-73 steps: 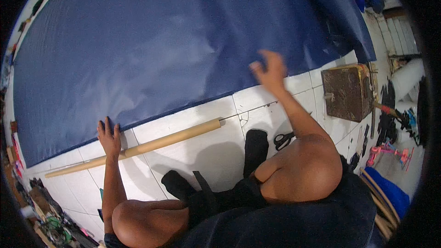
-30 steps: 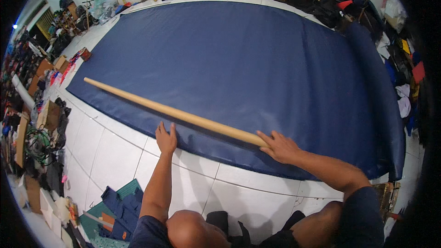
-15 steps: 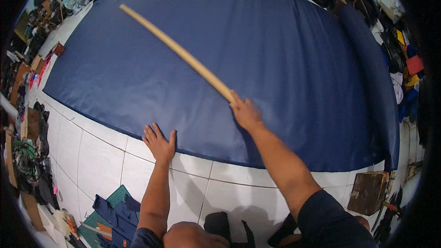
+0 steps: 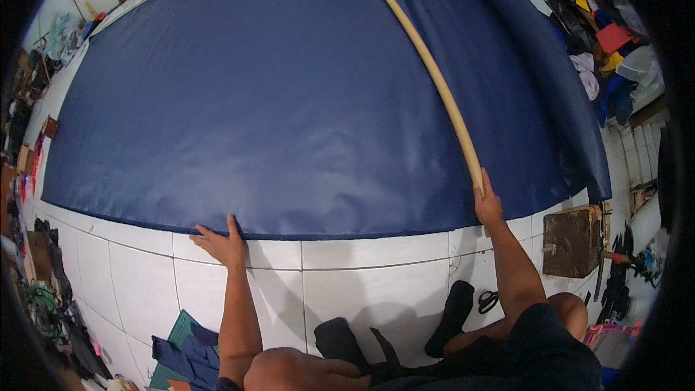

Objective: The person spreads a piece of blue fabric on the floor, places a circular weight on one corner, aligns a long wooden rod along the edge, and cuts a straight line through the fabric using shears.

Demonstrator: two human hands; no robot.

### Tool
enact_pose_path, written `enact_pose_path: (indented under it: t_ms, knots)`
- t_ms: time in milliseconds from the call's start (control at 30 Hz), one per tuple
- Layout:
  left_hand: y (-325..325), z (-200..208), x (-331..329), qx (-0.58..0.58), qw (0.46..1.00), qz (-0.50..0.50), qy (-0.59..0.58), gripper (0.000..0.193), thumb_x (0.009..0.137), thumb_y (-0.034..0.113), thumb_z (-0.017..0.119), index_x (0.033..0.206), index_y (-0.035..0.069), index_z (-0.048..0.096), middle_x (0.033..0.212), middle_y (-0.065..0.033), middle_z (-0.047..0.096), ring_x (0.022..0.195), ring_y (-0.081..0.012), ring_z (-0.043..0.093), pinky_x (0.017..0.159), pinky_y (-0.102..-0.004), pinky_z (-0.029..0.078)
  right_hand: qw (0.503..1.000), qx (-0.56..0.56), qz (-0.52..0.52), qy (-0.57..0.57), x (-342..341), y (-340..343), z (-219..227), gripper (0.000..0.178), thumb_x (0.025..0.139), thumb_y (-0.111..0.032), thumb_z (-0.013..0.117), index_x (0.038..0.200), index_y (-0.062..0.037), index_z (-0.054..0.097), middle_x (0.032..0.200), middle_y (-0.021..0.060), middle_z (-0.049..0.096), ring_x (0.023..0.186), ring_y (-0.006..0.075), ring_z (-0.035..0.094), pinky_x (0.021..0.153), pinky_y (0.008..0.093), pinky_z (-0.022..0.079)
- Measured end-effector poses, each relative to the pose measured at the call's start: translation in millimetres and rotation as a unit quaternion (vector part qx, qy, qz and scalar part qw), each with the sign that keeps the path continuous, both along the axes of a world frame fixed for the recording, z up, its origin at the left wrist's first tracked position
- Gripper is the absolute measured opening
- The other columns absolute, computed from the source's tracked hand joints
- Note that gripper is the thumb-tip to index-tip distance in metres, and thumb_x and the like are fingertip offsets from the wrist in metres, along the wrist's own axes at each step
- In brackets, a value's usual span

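A wide dark blue vinyl sheet [image 4: 289, 101] lies spread over the tiled floor, with its right end curled up into a loose roll. My right hand [image 4: 489, 206] is closed round the near end of a long, pale tan wooden stick [image 4: 441, 87]. The stick runs away from me across the right half of the sheet, its far end cut off by the top of the picture. At the sheet's near edge, left of centre, my left hand [image 4: 226, 248] has its fingers spread and holds nothing. Its fingertips are at or just beside the edge.
Black scissors [image 4: 488, 302] lie on the white tiles by my foot. A brown box [image 4: 572, 244] stands near the sheet's right corner. Dark blue cloth pieces [image 4: 192, 357] rest on a green cutting mat [image 4: 179, 327] at lower left. Heaped clutter lines both sides.
My right hand has moved right and nearer to me, swinging the stick from a left-leaning slant to a steeper line. My left hand has shifted slightly along the sheet's edge. The view has shifted too.
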State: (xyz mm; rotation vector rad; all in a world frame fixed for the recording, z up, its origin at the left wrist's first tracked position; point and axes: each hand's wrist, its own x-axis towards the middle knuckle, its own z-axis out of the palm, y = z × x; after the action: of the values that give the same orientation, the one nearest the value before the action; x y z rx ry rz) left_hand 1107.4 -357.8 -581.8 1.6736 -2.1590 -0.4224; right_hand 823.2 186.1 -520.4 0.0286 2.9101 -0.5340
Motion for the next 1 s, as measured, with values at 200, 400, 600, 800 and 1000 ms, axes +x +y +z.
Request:
enact_pose_path:
  t_ms: [200,400,600,800,1000]
  knots:
    - [5.5,-9.2,19.1,0.03,0.997,-0.064,0.025,0.091,0.09,0.054,0.059,0.149,-0.006,0.022,0.151,-0.0388,0.018,0.14,-0.0516,0.021,0.115,-0.0537,0.021,0.997,-0.02,-0.066,-0.031,-0.3,25.1,-13.1,0.057,0.102,-0.044,0.039,0.154,-0.0288,0.022,0.114,0.0267,0.063,0.101,0.0455,0.061,0.087,0.0504,0.049]
    - [-4.3,-15.8,35.8,0.037,0.994,-0.1,0.027,0.093,0.089,0.059,0.056,0.151,-0.001,0.022,0.151,-0.0362,0.02,0.141,-0.0499,0.02,0.115,-0.0543,0.018,0.997,-0.057,-0.041,0.028,1.0,-35.7,1.0,0.055,0.103,-0.042,0.037,0.153,-0.0242,0.026,0.106,0.0303,0.065,0.097,0.0493,0.063,0.086,0.0516,0.05]
    - [2.8,-0.6,33.5,0.059,0.992,-0.082,-0.08,0.098,0.087,0.07,0.048,0.153,0.002,0.02,0.153,-0.0322,0.021,0.144,-0.0467,0.016,0.115,-0.0601,0.01,0.996,-0.041,0.073,0.008,36.4,-115.0,9.3,0.059,0.103,-0.037,0.041,0.155,-0.0187,0.019,0.11,0.0296,0.065,0.104,0.0465,0.062,0.089,0.0498,0.049]
    - [5.3,8.3,31.8,0.083,0.989,-0.079,-0.096,0.098,0.087,0.07,0.048,0.153,0.003,0.021,0.154,-0.0316,0.02,0.145,-0.0454,0.015,0.116,-0.0587,0.009,0.965,0.055,0.252,0.04,67.9,-171.4,-6.9,0.062,0.1,-0.04,0.048,0.154,-0.0213,0.023,0.094,0.023,0.062,0.084,0.0428,0.065,0.075,0.0515,0.053]
    - [3.6,5.9,37.3,0.079,0.993,-0.08,-0.039,0.087,0.091,0.065,0.046,0.151,0.004,0.027,0.153,-0.0303,0.024,0.144,-0.0453,0.019,0.115,-0.0592,0.011,0.891,0.037,0.451,0.026,115.1,-225.6,-0.5,0.061,0.097,-0.041,0.052,0.152,-0.025,0.03,0.09,0.0208,0.062,0.078,0.0399,0.066,0.071,0.0497,0.055]
